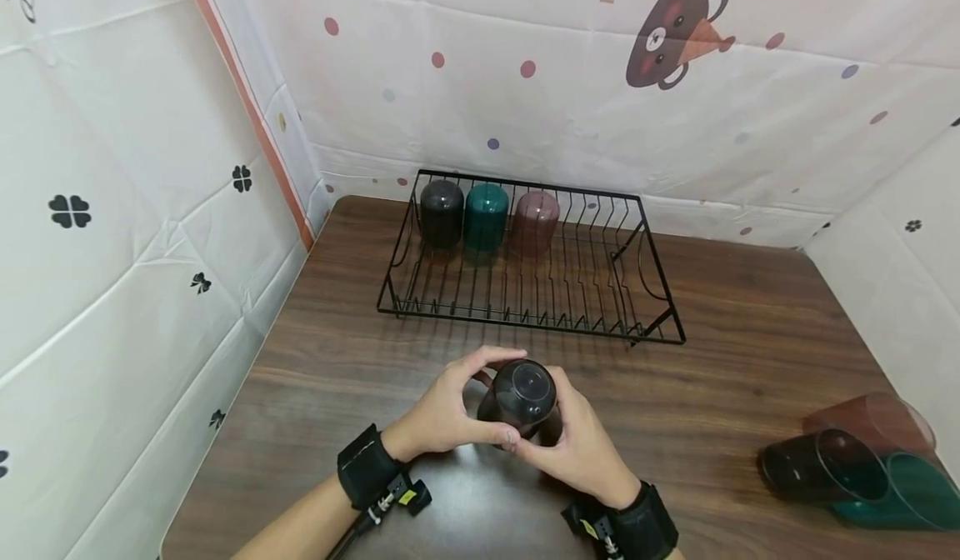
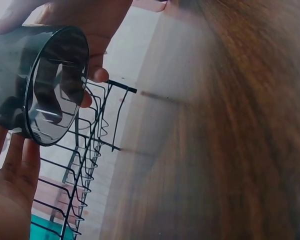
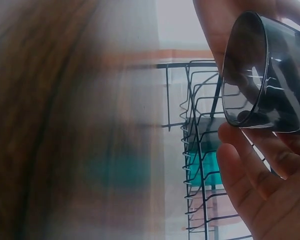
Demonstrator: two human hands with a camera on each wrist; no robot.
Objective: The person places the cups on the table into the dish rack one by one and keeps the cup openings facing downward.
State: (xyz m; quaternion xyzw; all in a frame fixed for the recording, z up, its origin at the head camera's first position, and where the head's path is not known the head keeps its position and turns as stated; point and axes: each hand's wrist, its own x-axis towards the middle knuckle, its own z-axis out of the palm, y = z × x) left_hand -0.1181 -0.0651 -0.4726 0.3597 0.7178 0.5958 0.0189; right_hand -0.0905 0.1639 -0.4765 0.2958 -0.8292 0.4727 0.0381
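Cup (image 1: 517, 397): held between both hands above the table (image 1: 300, 427), on the near side of the rack (image 1: 532, 325). It is dark, see-through, and upside down: base up in the head view, open rim (image 2: 27, 100) facing the table in both wrist views. The rim appears clear of the wood.

Grip: left hand (image 1: 457, 410) and right hand (image 1: 577, 439) both curve round the cup's wall, thumbs nearly meeting on the near side, left forefinger reaching over the far side. Span about as wide as the cup; neither palm looks pressed flat to it.

Handling (judged): stiff, thin-walled, probably light. Glass or hard plastic, cannot tell which; treat as fragile, the rim most of all. The wall looks smooth and glossy, so likely slippery, more so if wet; no wetness can be made out. Best hold: round the middle of the wall or near the rounded base, light even pressure from opposite sides, fingertips off the rim.

Elsewhere: in the rack's left part, three inverted cups in a row: black (image 1: 441, 214), green (image 1: 485, 217), pink (image 1: 535, 222). At the table's right, three tumblers lie on their sides, close together: pink (image 1: 855, 422), black (image 1: 795, 470), green (image 1: 892, 506).
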